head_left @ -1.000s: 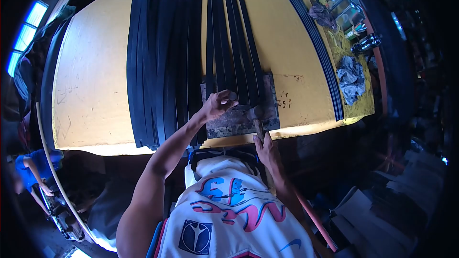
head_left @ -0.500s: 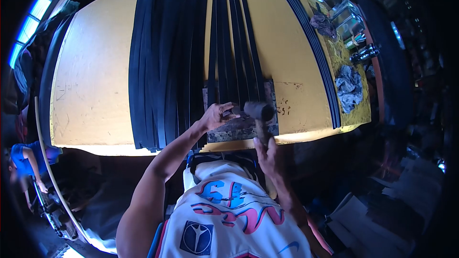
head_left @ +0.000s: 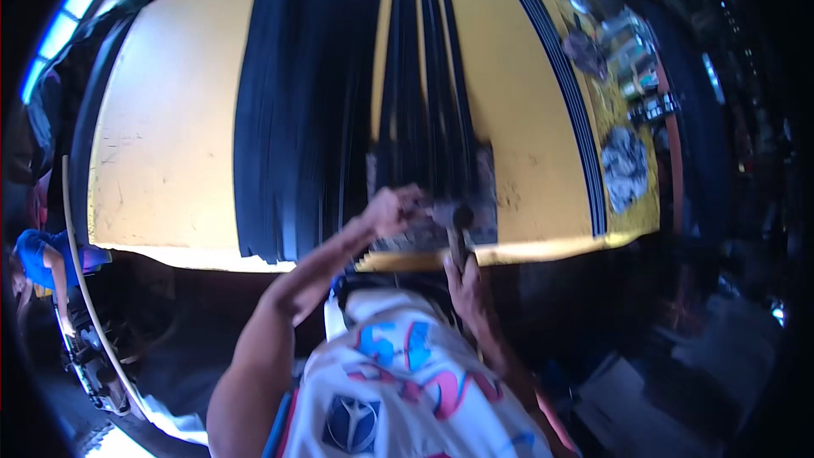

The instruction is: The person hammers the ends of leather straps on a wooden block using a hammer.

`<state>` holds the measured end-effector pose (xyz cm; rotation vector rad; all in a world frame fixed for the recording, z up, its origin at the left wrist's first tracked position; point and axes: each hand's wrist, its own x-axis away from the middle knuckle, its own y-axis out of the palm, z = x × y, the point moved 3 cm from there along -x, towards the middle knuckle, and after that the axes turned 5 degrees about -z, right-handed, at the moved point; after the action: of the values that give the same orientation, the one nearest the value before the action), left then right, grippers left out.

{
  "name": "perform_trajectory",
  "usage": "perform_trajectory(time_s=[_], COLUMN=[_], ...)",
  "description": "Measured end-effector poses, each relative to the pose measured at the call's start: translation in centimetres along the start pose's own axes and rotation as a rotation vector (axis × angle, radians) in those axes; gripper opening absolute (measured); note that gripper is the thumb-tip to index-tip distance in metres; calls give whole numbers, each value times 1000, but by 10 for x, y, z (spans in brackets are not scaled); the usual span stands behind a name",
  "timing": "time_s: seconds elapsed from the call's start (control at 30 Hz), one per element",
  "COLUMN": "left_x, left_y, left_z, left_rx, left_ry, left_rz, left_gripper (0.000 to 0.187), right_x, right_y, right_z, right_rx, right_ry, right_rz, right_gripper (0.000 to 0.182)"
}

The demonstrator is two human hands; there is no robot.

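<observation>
My right hand [head_left: 465,284] is wrapped round the handle of a dark mallet [head_left: 459,242], whose head is over a dark, scuffed board [head_left: 486,191] at the table's near edge. Just left of the mallet head, my left hand [head_left: 393,210] is closed, with bent fingers pressed together above the same board. Whatever the left fingers grip is blurred and too small to name. Several narrow black strips [head_left: 407,93] run down the table and end on the board near both hands.
A thick spread of black strips [head_left: 305,102] covers the yellow table [head_left: 170,127] left of the board. One striped bundle [head_left: 560,85] lies to the right, beside crumpled plastic [head_left: 623,168] and clutter. At far left, another person [head_left: 51,267] bends forward near a curved pale rod [head_left: 82,276].
The mallet has tilted and its head has shifted slightly left and down. My left hand's fingers have drawn closer together. The whole view has shifted a little.
</observation>
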<state>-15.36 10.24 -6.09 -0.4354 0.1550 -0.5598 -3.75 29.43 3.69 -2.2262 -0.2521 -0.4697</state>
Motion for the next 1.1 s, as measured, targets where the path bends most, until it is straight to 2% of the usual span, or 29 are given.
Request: perform_trajectory(time_s=[0.03,0.07,0.1,0.17,0.2,0.23,0.3,0.57,0.8,0.9,0.93,1.0,1.07,1.1], left_x=[0,1,1,-9,-18,-28,-44,-53,-53,-52,-52,-50,-47,-43], left_y=[0,-2,5,14,14,12,10,8,11,10,11,14,14,16], left_z=[6,10,22,30,23,19,11,7,0,3,3,3,4,6], left_rx=[54,-14,353,463,450,440,375,306,284,315,342,374,232,234], left_ry=[-30,-228,-188,-60,-154,-149,-87,-125,-129,-139,-140,-139,-144,-139], left_rz=[-9,-132,-105,-93,-114,-118,1,-45,-33,-26,-30,-25,-17,-11], left_gripper=[32,30,31,31,29,29,28,29,29,26,25,23,24,24], right_x=[2,-1,-7,-15,-18,-21,-15,-10,-8,-3,-2,1,0,1], right_y=[-5,0,-2,-3,-4,-6,-7,-3,-6,0,2,5,-8,-6], right_z=[4,25,37,55,58,61,66,73,71,85,87,88,72,73], right_rx=[-34,9,9,12,57,49,-13,-57,6,111,293,481,-12,-6], right_ry=[76,-43,54,104,99,95,104,-92,-58,-173,-355,-542,79,75], right_rz=[-42,57,13,-22,-5,3,-42,-7,-22,68,98,124,-41,-38], right_gripper=[42,41,39,38,38,38,41,39,40,42,43,45,45,45])
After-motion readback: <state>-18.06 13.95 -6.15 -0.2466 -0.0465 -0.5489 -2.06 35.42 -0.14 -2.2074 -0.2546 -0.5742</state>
